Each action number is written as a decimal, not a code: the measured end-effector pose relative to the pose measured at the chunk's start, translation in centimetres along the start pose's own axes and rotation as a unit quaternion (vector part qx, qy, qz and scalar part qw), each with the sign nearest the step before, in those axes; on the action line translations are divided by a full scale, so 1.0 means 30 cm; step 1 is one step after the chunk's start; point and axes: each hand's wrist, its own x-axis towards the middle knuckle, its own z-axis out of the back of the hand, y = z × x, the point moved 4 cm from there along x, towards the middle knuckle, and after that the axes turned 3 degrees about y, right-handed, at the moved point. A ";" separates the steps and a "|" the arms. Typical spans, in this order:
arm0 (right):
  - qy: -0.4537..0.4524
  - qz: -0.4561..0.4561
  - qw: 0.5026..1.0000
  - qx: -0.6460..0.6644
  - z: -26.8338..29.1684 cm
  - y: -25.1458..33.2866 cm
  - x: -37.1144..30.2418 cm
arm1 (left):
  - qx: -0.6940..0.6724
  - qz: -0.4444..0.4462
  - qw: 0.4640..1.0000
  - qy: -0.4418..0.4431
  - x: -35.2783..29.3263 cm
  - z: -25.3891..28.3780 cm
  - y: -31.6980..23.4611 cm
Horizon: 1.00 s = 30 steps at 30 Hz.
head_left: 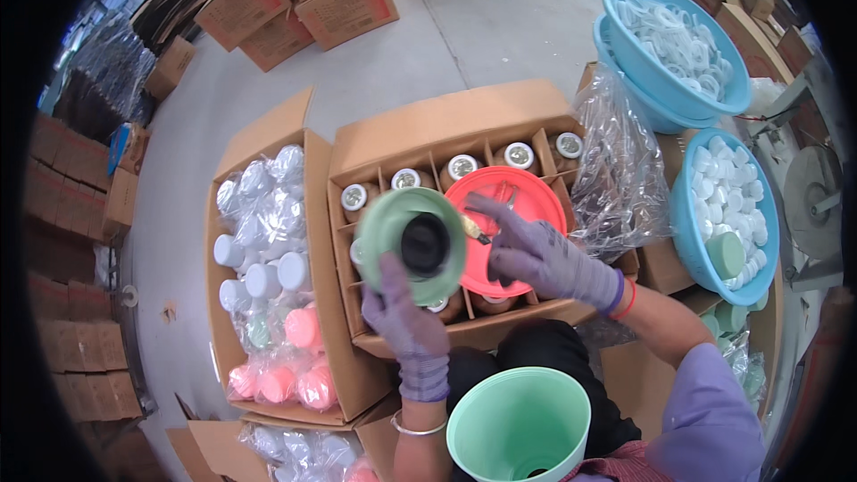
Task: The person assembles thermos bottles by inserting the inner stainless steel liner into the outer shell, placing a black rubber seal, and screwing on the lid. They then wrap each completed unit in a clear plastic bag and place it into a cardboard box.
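Note:
My left hand (406, 330), in a grey-purple glove, grips the rim of a light green round piece (382, 223) with a dark round centre. It is tilted above the divided carton (428, 147). My right hand (540, 259), gloved alike, is just right of it, somewhat blurred, with index finger stretched out and the others bent. Between the hands is a small pale-yellow tool (473, 229) with a dark tip; no finger clearly grips it. Below lies a red round tray (527, 187) with a small metal tool on it. Several white-ringed jars (462, 167) stand in the carton's compartments.
A light green tapered bucket (486, 411) sits at my lap. On the left, a carton (344, 375) holds bagged white and pink caps. Blue basins of white rings (674, 49) and white caps (714, 196) stand right, near clear plastic bags (616, 170). Stacked cartons (344, 13) are behind.

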 end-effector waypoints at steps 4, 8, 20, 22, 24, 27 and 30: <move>-0.219 -0.004 0.939 -0.267 0.298 -0.214 0.098 | -0.083 0.043 0.993 -0.072 -0.006 0.018 0.013; -0.322 -0.152 0.808 -0.469 0.656 -0.718 0.046 | -0.140 0.055 0.989 0.013 -0.024 -0.043 0.008; -0.320 0.192 0.752 -0.543 0.310 0.176 -0.083 | -0.459 0.330 0.778 0.276 -0.041 -0.218 0.109; -0.265 0.259 0.748 -0.550 0.172 0.359 -0.149 | -0.319 0.228 0.846 0.360 -0.052 -0.235 0.103; -0.202 0.305 0.751 -0.550 0.038 0.417 -0.215 | 0.019 -0.034 0.928 0.371 -0.028 -0.223 0.065; -0.062 0.270 0.842 -0.462 -0.103 0.449 -0.289 | -0.102 -0.014 0.951 0.292 -0.063 -0.192 0.038; 0.081 0.344 0.901 -0.253 -0.091 0.492 -0.343 | 0.084 -0.148 0.949 0.264 -0.145 -0.061 -0.050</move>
